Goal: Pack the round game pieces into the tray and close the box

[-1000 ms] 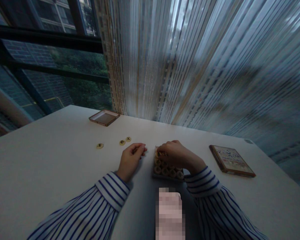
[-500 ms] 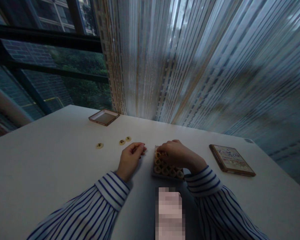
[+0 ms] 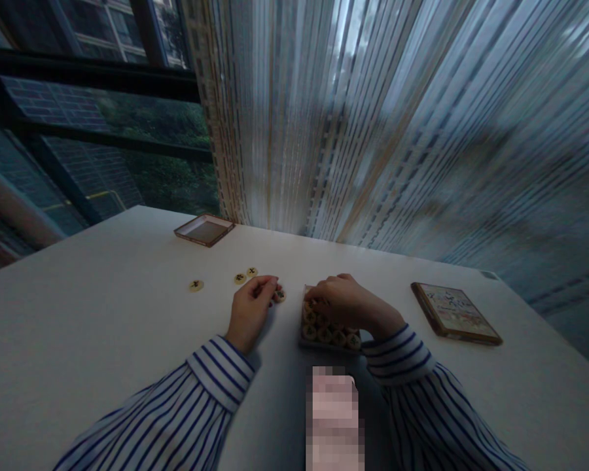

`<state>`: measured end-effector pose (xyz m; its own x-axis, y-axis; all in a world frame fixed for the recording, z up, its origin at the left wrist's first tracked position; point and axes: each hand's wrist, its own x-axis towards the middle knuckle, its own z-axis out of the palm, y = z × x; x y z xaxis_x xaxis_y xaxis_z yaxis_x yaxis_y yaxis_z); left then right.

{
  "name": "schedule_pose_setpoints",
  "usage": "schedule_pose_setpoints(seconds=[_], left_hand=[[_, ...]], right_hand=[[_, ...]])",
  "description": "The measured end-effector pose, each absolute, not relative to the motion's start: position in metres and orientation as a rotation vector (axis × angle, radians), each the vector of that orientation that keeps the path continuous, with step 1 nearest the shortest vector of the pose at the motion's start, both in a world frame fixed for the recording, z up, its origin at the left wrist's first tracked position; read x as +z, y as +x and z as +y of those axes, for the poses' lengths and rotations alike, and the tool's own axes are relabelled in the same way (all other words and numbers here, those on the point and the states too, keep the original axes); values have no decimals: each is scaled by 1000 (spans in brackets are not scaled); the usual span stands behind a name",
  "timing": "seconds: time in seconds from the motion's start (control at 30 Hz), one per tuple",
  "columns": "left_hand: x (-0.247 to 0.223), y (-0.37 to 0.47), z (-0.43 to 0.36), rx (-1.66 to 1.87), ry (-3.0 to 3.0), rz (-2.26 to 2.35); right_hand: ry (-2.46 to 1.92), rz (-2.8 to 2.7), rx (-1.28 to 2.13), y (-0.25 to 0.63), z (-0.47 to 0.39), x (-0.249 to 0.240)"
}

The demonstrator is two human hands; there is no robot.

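My left hand (image 3: 250, 313) hovers low over the table, its fingers curled into a pinch. At its fingertips shows a round wooden Chinese chess piece (image 3: 281, 296), partly covered by the fingers. My right hand (image 3: 343, 299) reaches into a shallow box (image 3: 303, 342), where rows of Chinese chess pieces (image 3: 324, 335) lie close together. Its fingers bend down onto the pieces at the far left corner; the fingertips and whatever is between them are hidden. Beyond my left hand, a few more pieces lie on the table, a pair (image 3: 240, 279) close together and one piece (image 3: 196, 286) farther left.
A shallow open box lid (image 3: 206, 230) lies near the table's back edge. On the right rests a flat brown box with a printed cover (image 3: 454, 313). The white table (image 3: 103, 314) meets a striped curtain (image 3: 294, 131) and a window (image 3: 93, 131) behind.
My left hand has shifted slightly left, and the chess piece at its fingertips shows more plainly. My right hand stays over the box with almost no movement.
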<state>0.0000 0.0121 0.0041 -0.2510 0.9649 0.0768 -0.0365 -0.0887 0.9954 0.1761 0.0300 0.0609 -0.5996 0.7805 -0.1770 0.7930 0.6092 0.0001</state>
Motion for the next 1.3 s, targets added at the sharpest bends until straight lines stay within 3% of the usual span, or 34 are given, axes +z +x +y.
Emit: schedule_pose_setpoints(seconds=[1.3], left_hand=[[3, -5, 16, 1471, 1189, 1433]], right_hand=[[1299, 2668, -91, 178, 34, 53]])
